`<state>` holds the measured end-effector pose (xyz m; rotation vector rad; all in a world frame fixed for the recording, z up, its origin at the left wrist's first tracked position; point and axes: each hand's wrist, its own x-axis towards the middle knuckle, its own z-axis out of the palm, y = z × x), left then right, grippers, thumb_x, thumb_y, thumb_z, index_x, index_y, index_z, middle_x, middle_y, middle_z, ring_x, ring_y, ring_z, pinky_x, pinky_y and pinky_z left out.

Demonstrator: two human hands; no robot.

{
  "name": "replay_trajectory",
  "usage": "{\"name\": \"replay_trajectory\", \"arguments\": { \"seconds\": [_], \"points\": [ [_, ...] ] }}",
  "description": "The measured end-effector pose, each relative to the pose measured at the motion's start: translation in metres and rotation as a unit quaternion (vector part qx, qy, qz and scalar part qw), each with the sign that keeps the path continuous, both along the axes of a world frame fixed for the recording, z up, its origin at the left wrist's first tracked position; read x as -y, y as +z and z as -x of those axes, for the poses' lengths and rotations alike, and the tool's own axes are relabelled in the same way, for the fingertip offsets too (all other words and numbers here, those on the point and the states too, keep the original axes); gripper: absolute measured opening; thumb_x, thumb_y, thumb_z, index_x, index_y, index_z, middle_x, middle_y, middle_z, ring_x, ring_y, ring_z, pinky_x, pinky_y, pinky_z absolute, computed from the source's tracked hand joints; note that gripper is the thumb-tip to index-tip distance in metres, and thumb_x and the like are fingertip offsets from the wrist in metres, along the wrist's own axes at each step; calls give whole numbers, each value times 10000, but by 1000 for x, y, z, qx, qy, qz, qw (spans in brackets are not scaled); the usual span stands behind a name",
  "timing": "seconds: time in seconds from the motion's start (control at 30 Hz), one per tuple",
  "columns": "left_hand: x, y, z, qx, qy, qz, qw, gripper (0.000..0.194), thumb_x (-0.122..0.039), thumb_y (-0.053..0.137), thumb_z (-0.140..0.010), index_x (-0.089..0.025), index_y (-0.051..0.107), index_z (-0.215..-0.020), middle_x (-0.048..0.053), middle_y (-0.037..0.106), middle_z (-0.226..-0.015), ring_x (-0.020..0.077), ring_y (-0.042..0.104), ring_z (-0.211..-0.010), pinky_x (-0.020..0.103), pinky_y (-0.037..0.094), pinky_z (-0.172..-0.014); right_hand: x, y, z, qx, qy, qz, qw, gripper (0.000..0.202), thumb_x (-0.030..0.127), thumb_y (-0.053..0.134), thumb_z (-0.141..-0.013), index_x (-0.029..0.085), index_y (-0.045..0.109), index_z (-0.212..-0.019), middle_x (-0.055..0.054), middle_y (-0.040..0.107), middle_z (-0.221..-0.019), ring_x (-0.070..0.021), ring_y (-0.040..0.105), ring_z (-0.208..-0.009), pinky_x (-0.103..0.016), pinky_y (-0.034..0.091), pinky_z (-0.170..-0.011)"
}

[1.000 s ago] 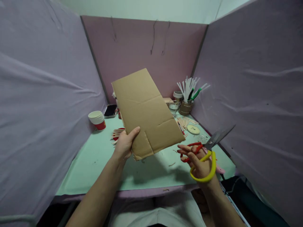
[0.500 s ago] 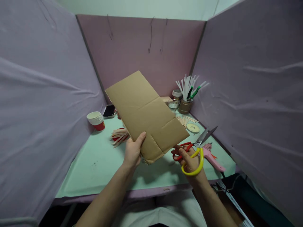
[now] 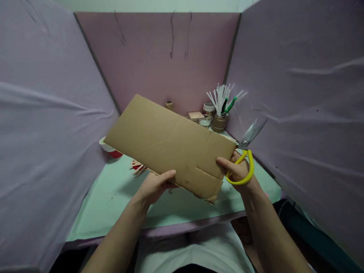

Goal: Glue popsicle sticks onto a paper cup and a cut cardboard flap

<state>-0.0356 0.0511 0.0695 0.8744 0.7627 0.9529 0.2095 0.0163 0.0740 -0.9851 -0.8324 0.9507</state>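
Observation:
A creased brown piece of cardboard (image 3: 173,144) hangs tilted over the table, higher at its left end. My left hand (image 3: 155,185) grips its lower edge, thumb on top and fingers underneath. At the right end my right hand (image 3: 239,168) is closed on the same cardboard, with its thumb on the upper face. That hand also carries a pair of scissors (image 3: 248,146), one yellow handle looped about the hand and the blades slightly parted, pointing up and right. The other handle is mostly hidden behind the cardboard and fingers.
White and red paper cups (image 3: 112,149) stand at left, partly covered by the cardboard. Wooden sticks (image 3: 138,168) lie in front. Toward the back right, a jar (image 3: 220,123) holds white sticks and green-handled pliers (image 3: 231,105). Fabric-covered walls enclose the table (image 3: 113,212) on three sides.
The cardboard has turned so its far end swung down to the left. My right hand has risen with the scissors and taken hold of the cardboard's right end.

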Motion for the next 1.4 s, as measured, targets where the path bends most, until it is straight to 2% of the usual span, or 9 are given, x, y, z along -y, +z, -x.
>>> {"name": "replay_trajectory", "arguments": {
  "seconds": [0.07,0.13,0.27,0.33,0.43,0.53,0.7,1.23,1.4],
  "points": [
    [-3,2,0,-6,6,8,1000,409,-259,862,-578,-158,711,-945,104,750,-970,250,705,-776,319,590,-576,-6,4,-8,20,2,5,1000,610,499,847,-540,198,597,-1007,-74,703,-969,-192,656,-739,-314,534,-654],
    [-7,4,-5,13,54,-2,998,407,-253,846,-603,-163,700,-971,82,750,-956,220,699,-779,299,590,-606,-8,0,-10,34,-19,9,999,590,649,772,-582,199,574,-908,-53,674,-884,-134,600,-608,-262,483,-543],
    [-22,17,-14,80,175,-63,979,483,-214,827,-629,-226,659,-1082,21,745,-979,165,689,-835,262,574,-703,11,-33,7,56,-1,34,998,706,860,559,-608,196,524,-845,1,563,-743,-85,489,-492,-223,380,-432],
    [-30,27,-19,109,209,-86,968,491,-210,830,-624,-233,656,-1082,7,743,-973,152,684,-857,280,565,-778,29,-54,25,91,63,78,991,737,887,515,-609,199,512,-872,20,521,-696,-93,449,-474,-232,361,-410],
    [-36,36,-26,139,240,-91,956,447,-203,841,-601,-215,673,-1015,-14,742,-898,132,682,-823,307,550,-849,54,-69,53,189,195,87,958,675,814,451,-755,186,528,-987,-24,568,-810,-122,499,-599,-263,428,-526],
    [-34,37,-33,156,239,-90,954,423,-203,844,-594,-202,681,-984,-26,737,-845,127,684,-798,328,544,-881,61,-60,71,252,251,69,932,669,798,388,-801,184,515,-1033,-46,588,-893,-138,516,-679,-276,431,-593],
    [-24,29,-36,158,228,-104,955,436,-234,837,-618,-198,673,-1021,6,745,-934,161,690,-890,364,533,-912,44,-39,79,275,242,54,929,706,803,333,-815,161,484,-1068,-84,597,-950,-160,543,-706,-312,452,-635],
    [-18,21,-37,153,230,-84,957,414,-246,837,-621,-186,684,-1002,11,748,-934,161,694,-870,354,536,-909,23,-54,82,268,234,42,934,680,753,337,-858,153,494,-1135,-76,603,-912,-184,593,-748,-297,475,-616],
    [-17,22,-40,164,235,-87,954,389,-225,831,-631,-180,686,-988,16,748,-939,162,689,-882,363,536,-917,25,-50,82,257,232,41,937,690,772,360,-836,157,504,-1114,-84,603,-951,-174,588,-730,-292,473,-609]
  ]
}}
